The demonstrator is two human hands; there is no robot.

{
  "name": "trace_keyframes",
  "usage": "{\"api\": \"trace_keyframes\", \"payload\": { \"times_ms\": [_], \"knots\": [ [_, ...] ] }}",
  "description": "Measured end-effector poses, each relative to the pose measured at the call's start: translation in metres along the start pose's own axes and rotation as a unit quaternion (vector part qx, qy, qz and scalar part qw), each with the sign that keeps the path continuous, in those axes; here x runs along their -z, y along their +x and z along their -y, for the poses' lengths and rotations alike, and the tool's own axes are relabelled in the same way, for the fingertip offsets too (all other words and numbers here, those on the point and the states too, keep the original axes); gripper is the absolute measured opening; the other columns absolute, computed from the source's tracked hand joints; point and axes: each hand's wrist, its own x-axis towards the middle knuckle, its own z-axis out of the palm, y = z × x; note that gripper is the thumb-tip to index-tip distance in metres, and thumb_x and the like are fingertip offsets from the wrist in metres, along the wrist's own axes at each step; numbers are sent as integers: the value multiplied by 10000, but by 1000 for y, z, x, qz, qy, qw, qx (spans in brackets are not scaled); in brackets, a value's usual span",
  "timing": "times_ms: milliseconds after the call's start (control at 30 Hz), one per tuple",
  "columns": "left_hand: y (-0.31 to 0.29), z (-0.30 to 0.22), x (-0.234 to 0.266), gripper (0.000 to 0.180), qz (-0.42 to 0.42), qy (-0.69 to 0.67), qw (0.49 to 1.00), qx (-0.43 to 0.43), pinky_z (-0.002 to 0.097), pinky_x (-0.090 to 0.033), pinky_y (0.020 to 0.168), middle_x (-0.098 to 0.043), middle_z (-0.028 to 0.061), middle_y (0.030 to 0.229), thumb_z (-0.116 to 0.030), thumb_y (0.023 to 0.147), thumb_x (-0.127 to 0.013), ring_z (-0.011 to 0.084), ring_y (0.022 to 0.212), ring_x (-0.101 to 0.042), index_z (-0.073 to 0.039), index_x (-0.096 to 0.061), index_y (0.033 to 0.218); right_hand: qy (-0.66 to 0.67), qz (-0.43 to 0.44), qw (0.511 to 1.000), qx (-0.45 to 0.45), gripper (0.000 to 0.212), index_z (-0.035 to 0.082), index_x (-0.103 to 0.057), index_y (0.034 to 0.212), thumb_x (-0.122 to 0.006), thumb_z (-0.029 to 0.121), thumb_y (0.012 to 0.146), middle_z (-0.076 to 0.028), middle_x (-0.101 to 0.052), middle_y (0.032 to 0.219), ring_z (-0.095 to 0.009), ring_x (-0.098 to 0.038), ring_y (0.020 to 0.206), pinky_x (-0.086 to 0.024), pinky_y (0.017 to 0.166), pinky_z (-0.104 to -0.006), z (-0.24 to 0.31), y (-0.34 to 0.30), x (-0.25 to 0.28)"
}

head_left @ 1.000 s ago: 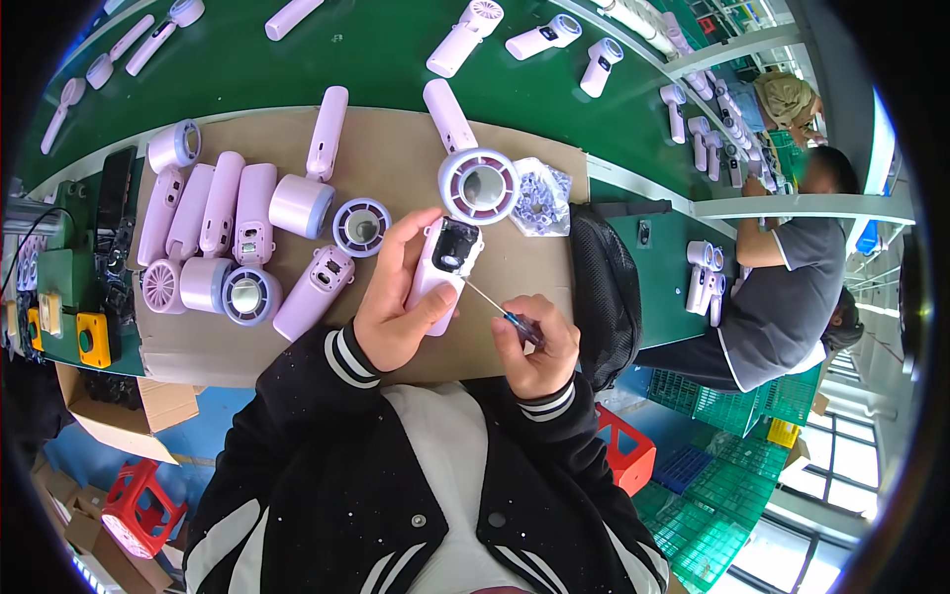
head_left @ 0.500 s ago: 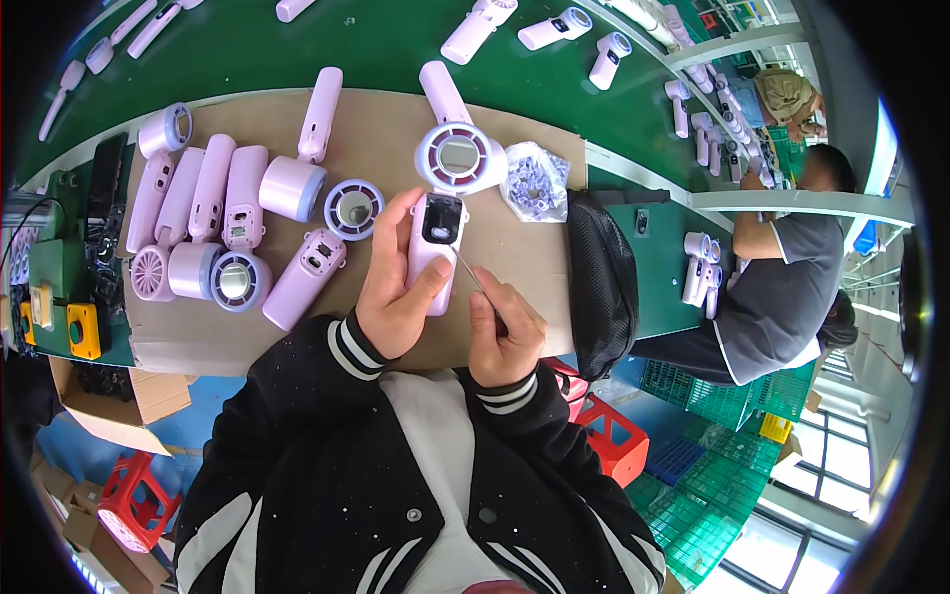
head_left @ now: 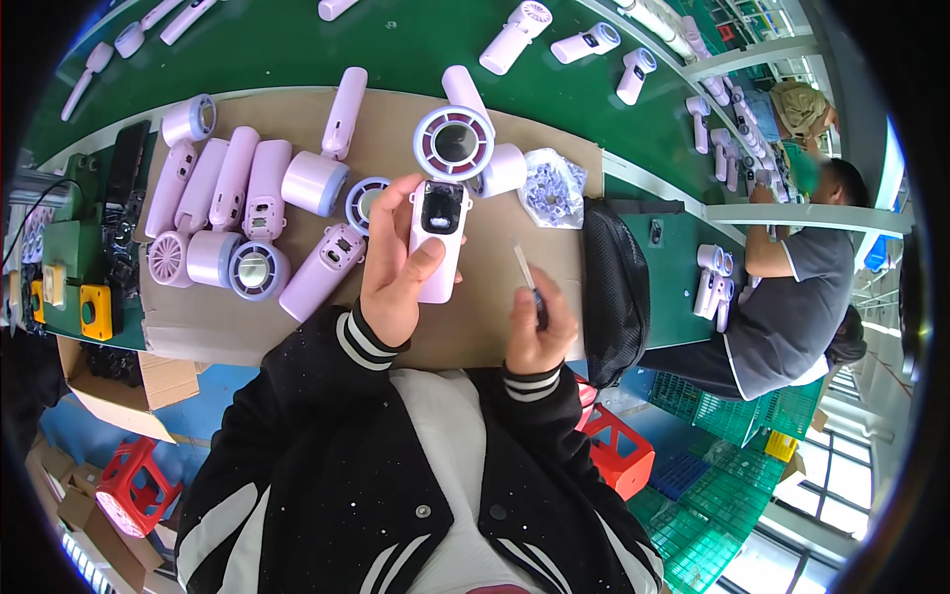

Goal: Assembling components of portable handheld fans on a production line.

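Observation:
My left hand (head_left: pixel 399 272) is closed around the handle of a lilac handheld fan (head_left: pixel 435 275), thumb across its front. The fan stands head away from me, with a dark window on the handle and a round ringed head. To its right, my right hand (head_left: pixel 541 325) grips a thin screwdriver (head_left: pixel 523 265), its pale shaft pointing up and left, apart from the fan. Left of my left hand lies a loose fan handle (head_left: pixel 324 270) with small openings at its end. Just beyond, a fan head (head_left: pixel 367 203) is partly hidden by my fingers.
Several lilac fans (head_left: pixel 234 178) lie on the brown cardboard (head_left: pixel 396 119) at left. A clear bag of small blue-white parts (head_left: pixel 551 190) and a black mesh pouch (head_left: pixel 614 287) sit at right. A seated co-worker (head_left: pixel 802 287) is farther right. A yellow button box (head_left: pixel 96 312) stands at left.
My right hand and the screwdriver have moved right, away from the fan's handle. The held fan has turned slightly, its head now facing up more fully. The whole view has shifted a little.

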Motion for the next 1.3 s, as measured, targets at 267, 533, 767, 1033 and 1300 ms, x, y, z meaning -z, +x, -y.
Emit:
{"api": "trace_keyframes", "payload": {
  "times_ms": [267, 533, 767, 1033, 1300],
  "knots": [
    [0, 0, -6, 523, 22, 33, 999, 16, 333, -425, 959, -485, 177, 1332, -82, 979, -479, 223, 1086, -535, -15, -283, 1459, -254, 1, 957, 138, 282, -13, -619, 1161, -593, 83, 897, -122, -607, 971, -170, -526, 777, -438, 726, -270, -19, 25, -16],
    [2, 16, -5, 482, 41, 89, 995, -36, 319, -409, 1007, -494, 177, 1348, -42, 983, -481, 202, 1168, -517, 18, -332, 1438, 294, 108, 949, -41, 317, -18, -567, 1203, -599, 139, 930, -90, -584, 930, -171, -525, 756, -454, 733, -269, 14, 40, -48],
    [3, 32, -3, 501, 45, 149, 986, -57, 319, -410, 1027, -497, 195, 1368, -11, 958, -527, 228, 1209, -521, 34, -358, 1427, 247, 83, 965, 26, 282, -26, -563, 1181, -582, 114, 936, -89, -586, 946, -154, -509, 743, -445, 701, -259, -5, 47, -47],
    [19, 15, -18, 462, 42, 190, 981, -17, 310, -437, 1002, -529, 193, 1333, 4, 945, -545, 226, 1166, -552, 40, -417, 1387, 293, 97, 951, -8, 268, -20, -569, 1176, -569, 123, 950, -70, -574, 949, -148, -508, 775, -437, 732, -258, -9, 56, -43],
    [40, -33, -46, 411, 56, 297, 946, -114, 304, -471, 930, -574, 173, 1232, -24, 926, -579, 206, 1050, -594, 39, -479, 1319, 468, 49, 882, 38, 291, -3, -554, 1252, -501, 103, 986, -78, -617, 1096, -167, -563, 937, -440, 862, -274, 33, 82, -56]
  ]
}}
